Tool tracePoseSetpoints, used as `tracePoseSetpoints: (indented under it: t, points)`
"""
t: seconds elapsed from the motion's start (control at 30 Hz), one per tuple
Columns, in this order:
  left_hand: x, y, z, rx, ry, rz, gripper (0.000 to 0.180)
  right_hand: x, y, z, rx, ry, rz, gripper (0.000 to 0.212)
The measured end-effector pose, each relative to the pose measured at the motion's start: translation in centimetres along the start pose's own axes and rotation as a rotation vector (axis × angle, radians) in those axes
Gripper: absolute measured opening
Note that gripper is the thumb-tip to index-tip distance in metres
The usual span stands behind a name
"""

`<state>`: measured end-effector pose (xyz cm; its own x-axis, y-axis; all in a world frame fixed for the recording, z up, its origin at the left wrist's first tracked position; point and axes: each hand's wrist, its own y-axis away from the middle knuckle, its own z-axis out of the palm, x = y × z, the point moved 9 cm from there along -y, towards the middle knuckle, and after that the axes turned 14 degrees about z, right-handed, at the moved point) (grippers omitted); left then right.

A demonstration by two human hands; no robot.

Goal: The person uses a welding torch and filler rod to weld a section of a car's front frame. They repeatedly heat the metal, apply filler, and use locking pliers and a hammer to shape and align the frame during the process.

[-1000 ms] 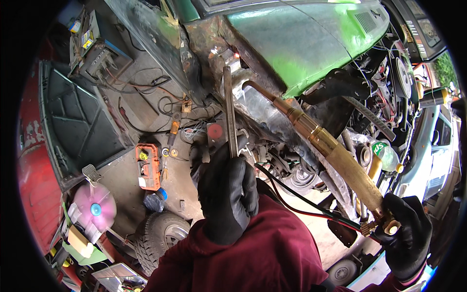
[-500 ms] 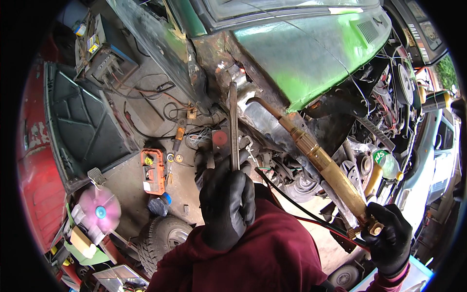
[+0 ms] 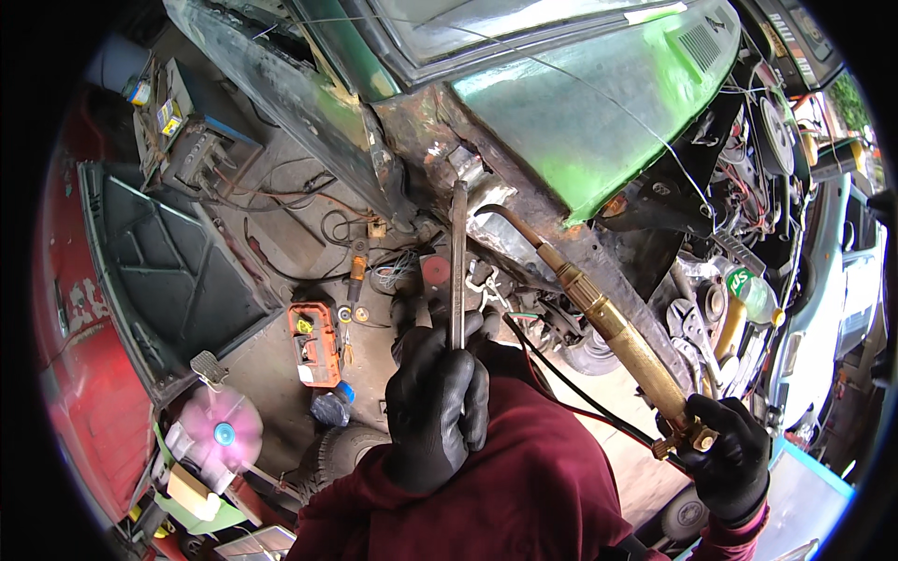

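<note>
Black gloves cover both hands. My left hand (image 3: pixel 432 411) is closed round a long, narrow metal bar (image 3: pixel 458 266), held upright; its kind I cannot make out. The bar's tip appears over a bare, shiny patch of the car's rusty body metal (image 3: pixel 475 168), and whether they touch I cannot tell. My right hand (image 3: pixel 726 463) grips a brass gas torch (image 3: pixel 636 360) by its valve end. The torch's bent copper tip points up and left, toward the same metal, beside the bar. Dark hoses (image 3: pixel 571 400) trail left from the torch's valve end. No flame shows.
A green car hood (image 3: pixel 580 122) lies beyond the torch, with engine parts and a green bottle (image 3: pixel 748 294) at right. On the floor at left are an orange toolbox (image 3: pixel 315 346), an angle grinder (image 3: pixel 357 271), cables and a spinning pink fan (image 3: pixel 223 435). A loose door panel (image 3: pixel 168 271) leans against red bodywork.
The view has shifted slightly. The bar's tip sits a little lower, and my right hand with the torch is slightly farther left. Both hands keep their holds.
</note>
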<state>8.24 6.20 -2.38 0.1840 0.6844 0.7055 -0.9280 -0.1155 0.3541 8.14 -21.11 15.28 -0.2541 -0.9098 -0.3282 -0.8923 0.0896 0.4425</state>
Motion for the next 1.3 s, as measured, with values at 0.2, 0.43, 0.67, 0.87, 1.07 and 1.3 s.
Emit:
tracePoseSetpoints:
  t: [0.2,0.43,0.67,0.87,1.07,1.3]
  points:
    - [1.4,-0.6,-0.8,-0.125,-0.079,-0.094,0.051,-0.9,1.7,2.0,0.049,-0.045,0.092,0.065]
    - [3.4,-1.4,-1.8,-0.168,-0.106,-0.157,0.046,-1.9,4.5,6.1,0.036,-0.274,0.222,0.053]
    - [4.7,-2.7,-2.8,-0.356,-0.341,-0.169,0.049,-2.2,7.2,10.5,0.055,-0.342,0.313,0.047]
    - [5.1,-2.8,-3.0,-0.357,-0.437,-0.135,0.05,-1.6,9.9,13.2,0.09,-0.386,0.332,0.045]
    - [5.0,-2.9,-2.6,-0.429,-0.449,-0.03,0.045,0.0,12.5,15.5,0.132,-0.423,0.341,0.046]
    - [4.2,-2.9,-3.3,-0.399,-0.498,0.001,0.051,2.3,15.1,19.7,0.196,-0.572,0.417,0.051]
